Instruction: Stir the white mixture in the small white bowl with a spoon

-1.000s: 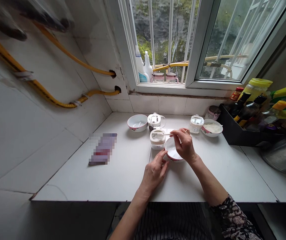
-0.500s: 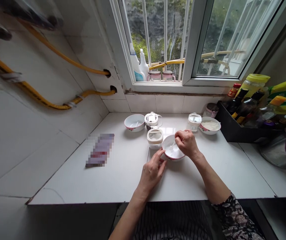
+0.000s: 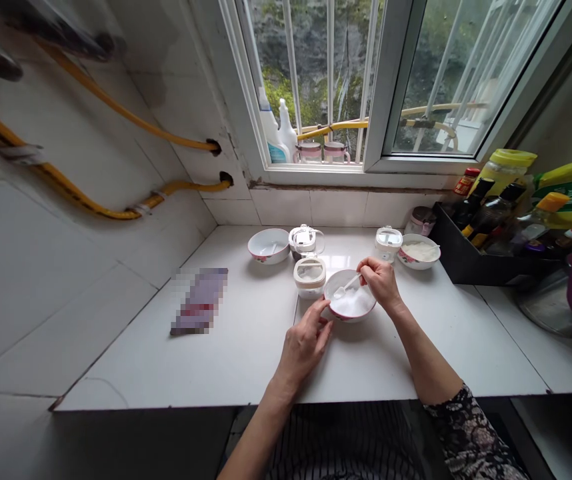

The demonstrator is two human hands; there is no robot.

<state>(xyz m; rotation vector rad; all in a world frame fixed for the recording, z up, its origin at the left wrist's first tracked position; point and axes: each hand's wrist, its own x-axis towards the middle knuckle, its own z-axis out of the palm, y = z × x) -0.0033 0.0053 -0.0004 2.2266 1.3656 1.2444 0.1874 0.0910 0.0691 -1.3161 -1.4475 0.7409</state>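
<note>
A white bowl [image 3: 355, 319] with a red-patterned edge stands on the counter and contains white powder or grains [image 3: 357, 305]. My left hand [image 3: 302, 345] grips its near left rim, fingers bent against the outside. In my right hand [image 3: 381, 285] is the handle of a small white spoon [image 3: 348, 286], pinched above the bowl's right side; the spoon's head is over the white contents. Just left of the bowl sits a white lidded seasoning jar [image 3: 310, 278]. A second jar [image 3: 303, 240] is behind it, beside another bowl [image 3: 269, 254] with something pale inside.
At the back right are a third jar [image 3: 387, 244] and a bowl of white food [image 3: 420, 252]. A black bin of bottles [image 3: 496, 265] and a pot [image 3: 551, 303] occupy the right side. A blurred purple packet [image 3: 199, 301] lies on the left of the counter [image 3: 246, 353].
My right hand has moved slightly right and back from over the bowl, bringing the spoon into plainer view and tilting it lower. My left hand stays at the rim.
</note>
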